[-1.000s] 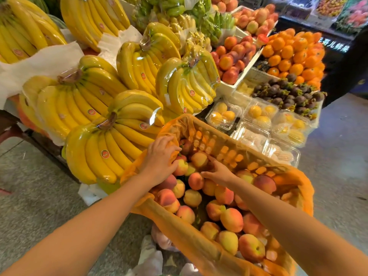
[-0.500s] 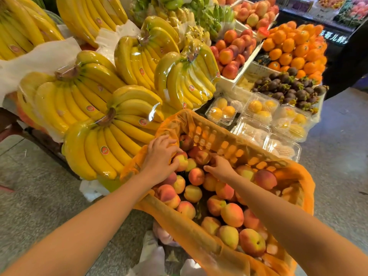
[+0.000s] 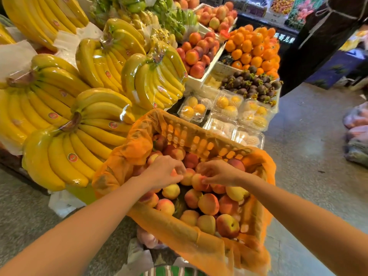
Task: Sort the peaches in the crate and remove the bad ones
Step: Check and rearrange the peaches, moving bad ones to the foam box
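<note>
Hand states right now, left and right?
Left hand: grips a half-hidden peach.
Right hand: pinches a red-yellow peach.
Both are inside the crate.

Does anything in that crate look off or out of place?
One peach in the crate's far left corner looks much darker than the rest, perhaps bruised or overripe. The orange liner is crumpled over the rim, with dark smudges at its near left corner. Otherwise nothing stands out.
</note>
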Available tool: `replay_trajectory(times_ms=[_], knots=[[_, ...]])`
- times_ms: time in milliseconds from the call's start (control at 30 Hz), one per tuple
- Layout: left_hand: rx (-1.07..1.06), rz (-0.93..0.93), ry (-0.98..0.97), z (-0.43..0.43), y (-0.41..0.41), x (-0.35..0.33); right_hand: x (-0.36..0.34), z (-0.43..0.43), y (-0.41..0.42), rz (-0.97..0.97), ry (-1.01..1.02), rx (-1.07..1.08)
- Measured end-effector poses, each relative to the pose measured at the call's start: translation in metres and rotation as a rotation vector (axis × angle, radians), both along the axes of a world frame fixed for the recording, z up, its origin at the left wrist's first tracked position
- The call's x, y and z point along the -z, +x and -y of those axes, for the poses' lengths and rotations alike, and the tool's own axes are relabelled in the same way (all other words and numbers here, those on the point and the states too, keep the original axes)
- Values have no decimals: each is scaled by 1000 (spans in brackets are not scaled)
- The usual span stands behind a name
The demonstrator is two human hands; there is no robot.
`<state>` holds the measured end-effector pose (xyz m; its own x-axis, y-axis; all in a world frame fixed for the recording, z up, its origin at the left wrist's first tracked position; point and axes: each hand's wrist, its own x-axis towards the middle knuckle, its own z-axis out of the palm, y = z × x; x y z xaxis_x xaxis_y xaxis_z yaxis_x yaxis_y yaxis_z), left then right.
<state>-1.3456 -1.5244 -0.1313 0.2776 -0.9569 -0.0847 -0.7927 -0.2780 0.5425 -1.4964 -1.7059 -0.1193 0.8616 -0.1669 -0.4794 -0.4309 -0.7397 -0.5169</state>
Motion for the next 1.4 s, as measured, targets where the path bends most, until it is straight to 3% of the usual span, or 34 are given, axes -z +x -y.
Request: replay_trajectory(times_ms=[167, 300, 467, 633, 800, 1000, 1100, 1233, 1400], knots=[[107, -21, 144, 28, -27, 14, -15, 22, -45, 154, -294, -75], [127, -9, 272, 49, -37, 22, -10, 37, -60, 99, -469, -39], [174, 29, 362, 64, -44, 35, -9, 37, -60, 5, -457, -100], [159, -34, 387, 70, -43, 51, -11, 33, -61, -210, -350, -175], [182, 76, 353, 75, -45, 57, -17, 33, -58, -295, -409, -285], [179, 105, 307, 70, -36, 58, -14, 29, -61, -262, -513, -367], [160, 9, 308, 62, -28, 54, -14, 29, -61, -234, -505, -370], [61, -214, 270, 46, -13, 43, -15, 34, -62, -168, -367, -255], [18, -184, 261, 28, -1, 27, -21, 34, -59, -98, -192, -113]])
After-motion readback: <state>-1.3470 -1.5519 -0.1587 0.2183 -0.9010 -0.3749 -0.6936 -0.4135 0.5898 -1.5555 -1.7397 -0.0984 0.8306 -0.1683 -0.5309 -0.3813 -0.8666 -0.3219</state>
